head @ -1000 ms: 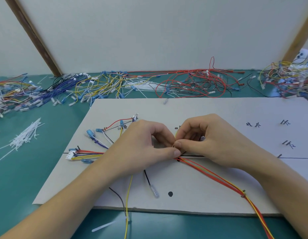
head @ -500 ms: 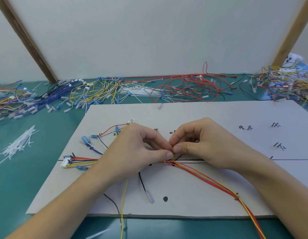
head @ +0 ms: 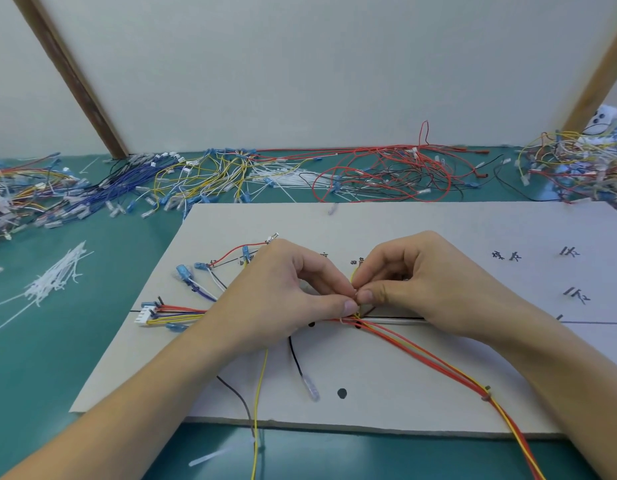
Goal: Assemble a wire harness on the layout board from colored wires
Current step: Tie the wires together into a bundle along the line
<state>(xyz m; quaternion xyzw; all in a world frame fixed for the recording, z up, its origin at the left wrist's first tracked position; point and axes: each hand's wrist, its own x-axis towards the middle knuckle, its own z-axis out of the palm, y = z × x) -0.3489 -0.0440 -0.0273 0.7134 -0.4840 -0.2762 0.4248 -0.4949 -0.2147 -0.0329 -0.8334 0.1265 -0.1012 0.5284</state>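
The pale layout board (head: 438, 393) lies on the green table, marked with black lines and dots. On it runs a harness of red, yellow, blue and white wires, with a white connector (head: 145, 314) at its left end. My left hand (head: 283, 299) and my right hand (head: 428, 282) meet over the bundle's middle, thumbs and fingertips pinching something small at the wires (head: 356, 306); what it is stays hidden. A red and yellow branch (head: 438, 365) runs toward the lower right, bound by a small tie (head: 487, 393).
Heaps of loose coloured wires (head: 369, 178) line the back of the table. More tangles lie at the far left (head: 30, 195) and far right (head: 584, 168). White cable ties (head: 54, 278) lie left of the board. Yellow and black wire ends (head: 262, 382) hang over the board's front edge.
Both hands have stayed pinched together at the same spot on the bundle. The view has shifted slightly; the wires have not visibly moved.
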